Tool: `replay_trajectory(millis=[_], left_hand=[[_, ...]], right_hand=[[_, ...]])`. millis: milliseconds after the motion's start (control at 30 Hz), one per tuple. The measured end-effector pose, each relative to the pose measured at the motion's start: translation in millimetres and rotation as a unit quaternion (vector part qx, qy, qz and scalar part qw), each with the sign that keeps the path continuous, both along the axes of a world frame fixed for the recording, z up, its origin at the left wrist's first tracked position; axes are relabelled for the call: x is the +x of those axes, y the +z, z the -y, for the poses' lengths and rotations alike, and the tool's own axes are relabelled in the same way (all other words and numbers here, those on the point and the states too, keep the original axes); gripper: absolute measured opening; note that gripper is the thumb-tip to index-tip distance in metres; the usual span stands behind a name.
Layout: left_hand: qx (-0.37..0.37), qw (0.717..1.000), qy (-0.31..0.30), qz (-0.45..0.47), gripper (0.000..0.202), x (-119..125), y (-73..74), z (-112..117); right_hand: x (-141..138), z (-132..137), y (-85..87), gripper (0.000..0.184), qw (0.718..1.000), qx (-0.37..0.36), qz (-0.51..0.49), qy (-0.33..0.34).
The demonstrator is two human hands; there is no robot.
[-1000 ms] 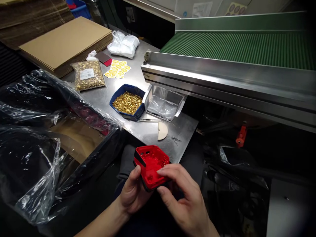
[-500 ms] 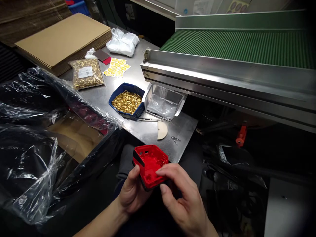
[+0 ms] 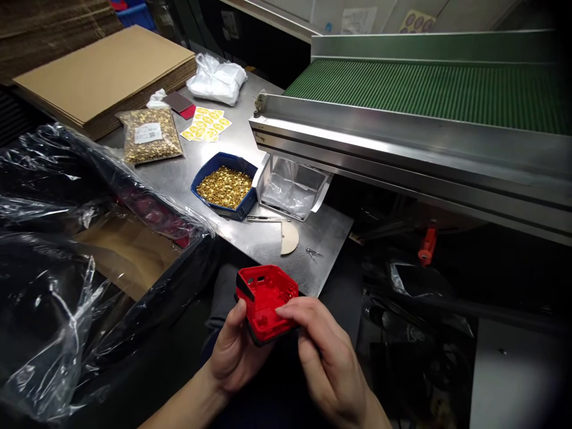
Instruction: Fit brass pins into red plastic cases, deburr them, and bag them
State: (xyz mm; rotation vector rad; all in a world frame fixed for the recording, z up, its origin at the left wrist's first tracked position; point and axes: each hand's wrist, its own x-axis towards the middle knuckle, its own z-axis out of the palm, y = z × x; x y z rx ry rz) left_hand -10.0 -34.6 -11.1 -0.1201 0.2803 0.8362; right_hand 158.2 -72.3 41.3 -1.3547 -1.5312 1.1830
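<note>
My left hand [image 3: 235,354] is closed around the left and underside of a red plastic housing [image 3: 268,298], its thumb against the outer wall. The housing is an open-topped shell with black edging, tilted so that its inside shows. From the right, my right hand [image 3: 328,345] reaches over the near right wall, fingertips inside and thumb outside below the rim. Whether a small part lies under those fingertips is hidden. Beyond the housing, a blue bin [image 3: 243,208] of small brass-coloured pieces [image 3: 224,187] stands on the metal table [image 3: 333,229].
A clear-fronted tray [image 3: 290,187] with plastic bags adjoins the bin. Nearby lie a pale half-disc [image 3: 289,238] and thin metal tools [image 3: 313,253]. A green conveyor [image 3: 402,89] runs at right. A box lined with black plastic [image 3: 53,286] is at left, below stacked cardboard [image 3: 107,68].
The right thumb has moved in closer under the fingers at the housing's rim. The whole scene has shifted slightly left as the camera turned. Both hands stay at the housing.
</note>
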Motion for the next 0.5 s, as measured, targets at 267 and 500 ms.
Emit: replay_trajectory(millis=[267,500], left_hand=[[-0.052,0.998,-0.01,-0.025,0.037,0.5,1.7,-3.9],[-0.026,0.998,-0.014,-0.056,0.04,-0.3,-5.4,-1.0]], right_hand=[[-2.7,-5.8,-1.2,0.044,1.0,0.006,-0.011,-0.013],[-4.4,-4.2,-2.2,0.046,1.0,0.01,-0.021,-0.02]])
